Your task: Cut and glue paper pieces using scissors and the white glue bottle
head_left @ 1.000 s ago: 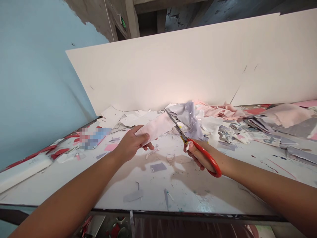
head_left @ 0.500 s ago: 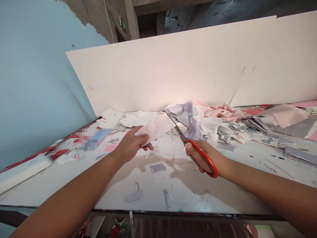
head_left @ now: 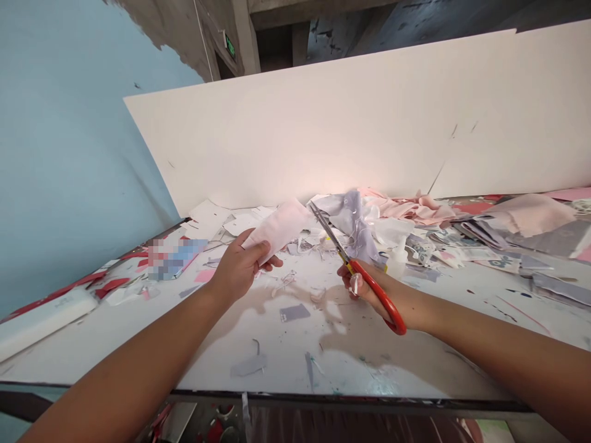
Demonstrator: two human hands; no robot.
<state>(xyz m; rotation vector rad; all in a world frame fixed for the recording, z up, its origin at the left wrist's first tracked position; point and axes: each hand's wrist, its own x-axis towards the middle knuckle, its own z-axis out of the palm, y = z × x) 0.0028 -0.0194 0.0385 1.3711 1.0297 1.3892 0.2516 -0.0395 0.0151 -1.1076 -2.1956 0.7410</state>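
While both hands hang over the middle of the white table (head_left: 300,360), what matters most is how the two held things slant toward each other. On the left, the left hand (head_left: 237,267) pinches the near end of a pale pink strip (head_left: 281,227), thumb on top and fingers curled beneath. From that grip the strip's long axis runs away to the far right, leaving its far end free and a little curled.

On the right, the right hand (head_left: 364,286) is closed around the red handles of a pair of scissors (head_left: 359,269), whose length points the other way, from near right to far left. The two axes therefore converge at the far side, with the blade tips just right of the strip's free end. A narrow gap seems to part them, and the blades look close together. Of the two hands, the left is the nearer to the strip; the right stands well apart from it, and only the blades bridge that space.

Beyond the tips, to the right, lies a crumpled lavender cloth (head_left: 353,221). On the near side, between the hands, a small grey scrap (head_left: 295,312) lies flat.
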